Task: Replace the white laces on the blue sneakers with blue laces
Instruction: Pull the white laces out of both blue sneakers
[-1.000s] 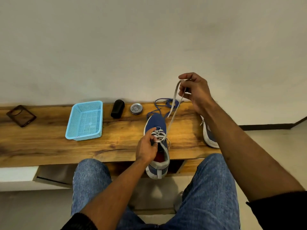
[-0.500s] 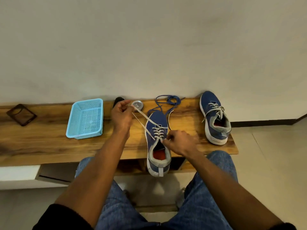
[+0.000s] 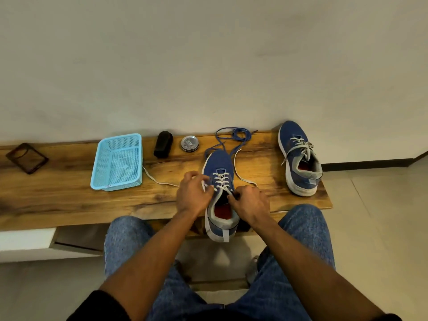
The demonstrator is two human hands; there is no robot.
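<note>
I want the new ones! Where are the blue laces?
In the head view, the blue laces lie loosely coiled at the bench's back edge by the wall, just beyond the toe of the middle sneaker.

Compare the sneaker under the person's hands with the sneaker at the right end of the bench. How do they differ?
The near sneaker has both hands at its white lace, the left hand and right hand, with loose ends trailing onto the bench; the far sneaker is untouched. The near sneaker's heel overhangs the bench edge; the far sneaker sits fully on it. Both are blue with white laces.
</note>
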